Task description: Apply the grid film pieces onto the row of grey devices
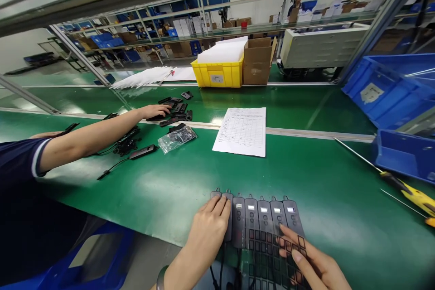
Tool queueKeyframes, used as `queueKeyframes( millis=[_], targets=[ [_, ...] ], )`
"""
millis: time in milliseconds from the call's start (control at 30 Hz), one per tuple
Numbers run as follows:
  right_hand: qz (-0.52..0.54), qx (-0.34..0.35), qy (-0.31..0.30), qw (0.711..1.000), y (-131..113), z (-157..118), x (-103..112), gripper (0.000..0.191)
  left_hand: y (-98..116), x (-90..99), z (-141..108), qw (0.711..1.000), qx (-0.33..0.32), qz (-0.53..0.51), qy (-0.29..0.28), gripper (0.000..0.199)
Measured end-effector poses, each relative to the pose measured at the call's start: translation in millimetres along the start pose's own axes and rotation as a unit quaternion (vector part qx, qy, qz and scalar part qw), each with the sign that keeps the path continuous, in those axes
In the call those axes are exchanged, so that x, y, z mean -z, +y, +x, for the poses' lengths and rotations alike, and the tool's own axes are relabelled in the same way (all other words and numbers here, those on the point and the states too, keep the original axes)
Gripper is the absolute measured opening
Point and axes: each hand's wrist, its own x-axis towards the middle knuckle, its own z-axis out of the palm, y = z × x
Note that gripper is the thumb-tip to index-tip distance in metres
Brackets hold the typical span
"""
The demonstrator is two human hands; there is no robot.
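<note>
A row of several slim black devices [239,222] with small display windows lies side by side on the green bench near me. Flat on the leftmost ones rests my left hand [209,224], its fingers stretched out and covering their windows. My right hand [316,260] pinches a clear sticker sheet [268,253] printed with black rectangular frames between thumb and fingers. The sheet overlaps the lower part of the devices at the middle and right of the row. Black cables run from the devices' lower ends toward my lap.
At left a co-worker's hand [156,111] reaches among black casings [179,108]. Nearby lie a plastic bag [177,138], cables [127,142] and a printed form [242,131]. A yellow bin [217,74], blue bins [406,156] and yellow-handled screwdrivers [408,192] stand or lie around.
</note>
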Motion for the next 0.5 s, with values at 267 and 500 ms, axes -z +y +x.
queueKeyframes(
  millis=[267,500],
  targets=[
    [-0.218,0.203,0.128,0.946,-12.3,-4.3,-8.9,0.052,82.3,14.0,34.9,0.898,0.049,-0.433,0.058,0.032],
    [-0.371,0.356,0.172,0.841,-25.1,-2.8,-11.3,0.042,98.0,13.6,38.6,0.892,0.049,-0.442,0.075,0.026]
  ],
)
